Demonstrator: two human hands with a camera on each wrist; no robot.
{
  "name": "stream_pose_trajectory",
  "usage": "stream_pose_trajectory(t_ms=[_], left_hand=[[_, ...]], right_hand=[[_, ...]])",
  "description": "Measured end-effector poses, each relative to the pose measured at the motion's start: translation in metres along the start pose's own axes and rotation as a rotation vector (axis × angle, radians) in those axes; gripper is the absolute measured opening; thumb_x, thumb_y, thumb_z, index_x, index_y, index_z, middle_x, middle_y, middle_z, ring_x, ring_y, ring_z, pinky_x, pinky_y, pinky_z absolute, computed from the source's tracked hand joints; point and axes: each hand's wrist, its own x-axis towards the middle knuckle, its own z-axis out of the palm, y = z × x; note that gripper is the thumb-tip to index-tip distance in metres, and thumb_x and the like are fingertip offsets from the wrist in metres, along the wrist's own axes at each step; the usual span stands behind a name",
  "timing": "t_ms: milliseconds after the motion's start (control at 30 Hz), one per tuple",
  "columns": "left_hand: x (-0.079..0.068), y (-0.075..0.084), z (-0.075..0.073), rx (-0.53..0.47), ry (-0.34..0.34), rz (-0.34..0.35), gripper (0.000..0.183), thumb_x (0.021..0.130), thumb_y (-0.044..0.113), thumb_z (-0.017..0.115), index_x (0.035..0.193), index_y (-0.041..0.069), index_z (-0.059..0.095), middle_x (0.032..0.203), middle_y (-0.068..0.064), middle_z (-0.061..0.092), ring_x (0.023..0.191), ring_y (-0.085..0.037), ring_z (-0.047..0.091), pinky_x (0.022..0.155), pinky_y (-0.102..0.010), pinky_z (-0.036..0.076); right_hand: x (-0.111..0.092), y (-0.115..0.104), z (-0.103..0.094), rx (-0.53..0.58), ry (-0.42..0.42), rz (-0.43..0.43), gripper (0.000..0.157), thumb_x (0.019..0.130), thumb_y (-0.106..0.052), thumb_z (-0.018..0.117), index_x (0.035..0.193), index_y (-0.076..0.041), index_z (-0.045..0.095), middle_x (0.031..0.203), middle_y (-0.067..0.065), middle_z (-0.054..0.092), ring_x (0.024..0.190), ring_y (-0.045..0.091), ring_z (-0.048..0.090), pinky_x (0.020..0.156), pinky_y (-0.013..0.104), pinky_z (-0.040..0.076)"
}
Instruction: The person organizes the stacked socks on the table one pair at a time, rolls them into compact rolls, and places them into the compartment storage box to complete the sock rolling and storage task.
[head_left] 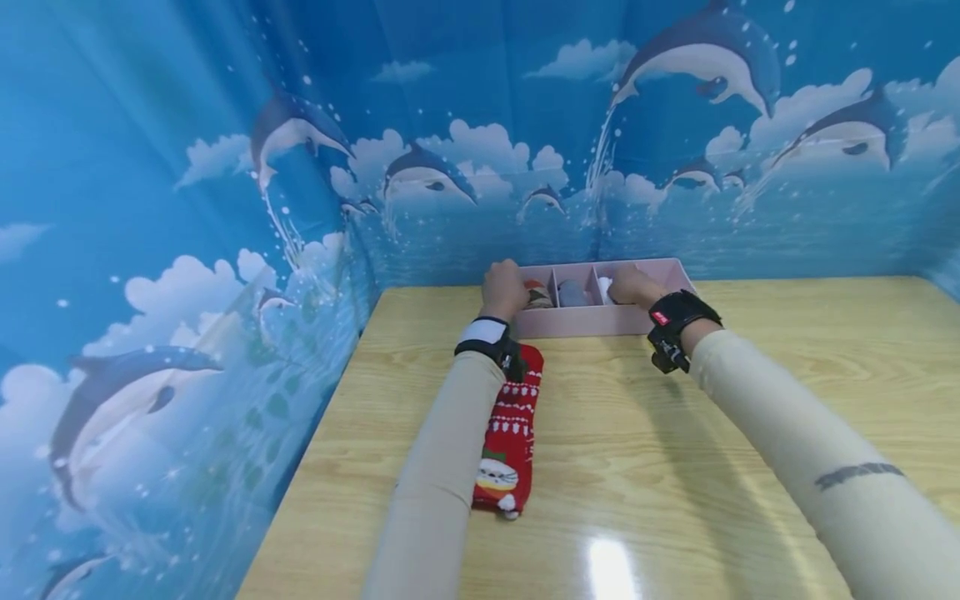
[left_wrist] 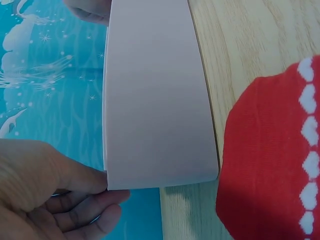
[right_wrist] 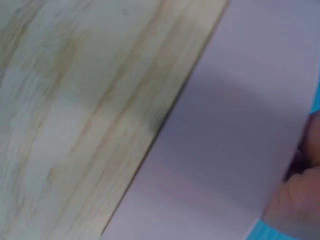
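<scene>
A long pink divided box (head_left: 592,321) stands at the far edge of the wooden table. My left hand (head_left: 504,290) is at its left end; in the left wrist view the thumb and curled fingers (left_wrist: 90,205) grip the box's corner. My right hand (head_left: 636,287) reaches over the front wall into the right part of the box, fingertips beside a white cloth item (head_left: 606,290). The fingertips are hidden inside, and I cannot tell whether they pinch it. Other compartments hold a patterned rolled sock (head_left: 537,294) and a grey one (head_left: 572,293).
A red patterned sock (head_left: 513,425) lies flat on the table (head_left: 600,467), partly under my left forearm and close to the box's front. A blue dolphin-print curtain (head_left: 480,150) hangs right behind the box and along the left side.
</scene>
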Motion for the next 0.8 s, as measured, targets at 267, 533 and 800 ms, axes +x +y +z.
stream_pose_trajectory(t_ms=[267,533,800], left_hand=[[0.0008,0.0009,-0.0057,-0.004,-0.018,-0.011,0.015,0.093,0.008,0.072,0.106,0.002,0.073,0.104,-0.011,0.073,0.095,-0.023,0.069,0.081,-0.034,0.058],[0.0001,-0.0005,-0.0073,0.007,-0.023,-0.011,0.012,0.092,0.009,0.072,0.102,0.002,0.075,0.099,-0.01,0.074,0.087,-0.02,0.067,0.078,-0.032,0.055],[-0.0012,0.002,-0.0023,-0.006,-0.015,0.007,0.017,0.092,0.009,0.074,0.106,0.0,0.074,0.103,-0.012,0.074,0.093,-0.023,0.069,0.084,-0.034,0.058]], right_hand=[[-0.0018,0.0024,0.0063,-0.09,0.197,-0.107,0.039,0.089,0.004,0.052,0.055,-0.011,0.037,0.057,-0.003,0.021,0.052,0.012,0.025,0.056,0.027,0.027],[-0.0027,0.0019,0.0058,-0.114,0.173,-0.067,0.048,0.092,-0.01,0.059,0.052,-0.016,0.033,0.054,-0.006,0.021,0.051,0.011,0.028,0.056,0.028,0.031],[-0.0055,-0.0003,0.0021,0.021,0.166,0.089,0.038,0.083,-0.004,0.059,0.054,-0.015,0.037,0.055,-0.005,0.026,0.053,0.014,0.036,0.053,0.027,0.033]])
